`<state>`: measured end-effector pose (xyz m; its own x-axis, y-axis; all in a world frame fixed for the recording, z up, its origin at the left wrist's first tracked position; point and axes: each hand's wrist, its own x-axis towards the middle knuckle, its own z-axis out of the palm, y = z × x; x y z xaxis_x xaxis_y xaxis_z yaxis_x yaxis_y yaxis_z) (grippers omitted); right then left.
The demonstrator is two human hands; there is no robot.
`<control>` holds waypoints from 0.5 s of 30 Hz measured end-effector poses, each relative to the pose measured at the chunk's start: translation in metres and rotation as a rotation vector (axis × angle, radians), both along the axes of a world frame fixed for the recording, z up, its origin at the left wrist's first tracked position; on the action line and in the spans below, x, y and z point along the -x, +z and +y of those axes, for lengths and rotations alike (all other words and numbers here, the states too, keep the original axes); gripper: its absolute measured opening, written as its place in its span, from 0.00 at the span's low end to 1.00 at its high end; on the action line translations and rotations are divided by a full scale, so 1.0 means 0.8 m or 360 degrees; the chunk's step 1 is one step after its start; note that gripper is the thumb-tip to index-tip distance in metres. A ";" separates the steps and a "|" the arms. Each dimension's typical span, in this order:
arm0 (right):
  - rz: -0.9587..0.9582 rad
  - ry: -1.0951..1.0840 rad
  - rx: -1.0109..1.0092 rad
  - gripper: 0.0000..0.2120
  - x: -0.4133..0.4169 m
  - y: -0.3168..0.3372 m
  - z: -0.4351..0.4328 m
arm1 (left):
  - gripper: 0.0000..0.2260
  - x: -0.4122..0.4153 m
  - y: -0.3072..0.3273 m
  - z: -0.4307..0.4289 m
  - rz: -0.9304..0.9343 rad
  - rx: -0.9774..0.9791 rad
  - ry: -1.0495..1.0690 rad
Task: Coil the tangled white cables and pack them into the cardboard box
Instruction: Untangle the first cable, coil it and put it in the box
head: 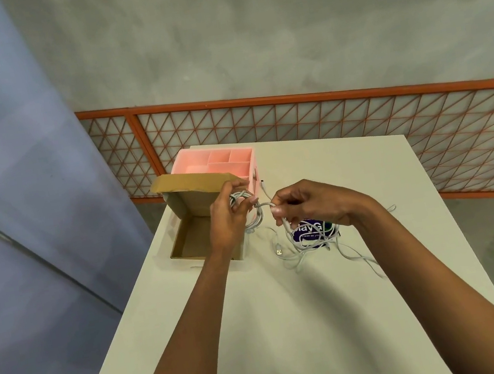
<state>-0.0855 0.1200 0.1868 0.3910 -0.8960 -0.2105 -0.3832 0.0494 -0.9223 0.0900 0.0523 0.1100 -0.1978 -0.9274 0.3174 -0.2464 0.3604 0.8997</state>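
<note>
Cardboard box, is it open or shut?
Open. The cardboard box has its lid tipped up at the back, and its brown bottom shows.

Purple packet (303, 236) half hidden by right hand (309, 202), print unreadable; cardboard box (192, 206) corner behind left hand (228, 219)

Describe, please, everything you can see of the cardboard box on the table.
The cardboard box is plain brown card, shallow and rectangular, open, its lid standing up at the far side in front of the pink organizer. It sits on the white table near the left edge. The visible part of its inside holds nothing; the left hand, holding a coil of white cable, hides its right side.
</note>
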 end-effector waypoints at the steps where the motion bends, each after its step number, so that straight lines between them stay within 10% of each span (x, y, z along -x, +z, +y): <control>1: 0.0042 0.0012 0.0032 0.08 0.000 -0.001 0.001 | 0.11 -0.003 -0.001 0.000 0.0002 0.0002 0.0002; 15: -0.0164 -0.0369 0.0027 0.11 0.022 -0.019 -0.006 | 0.06 -0.027 0.002 -0.004 0.0109 -0.0291 -0.0375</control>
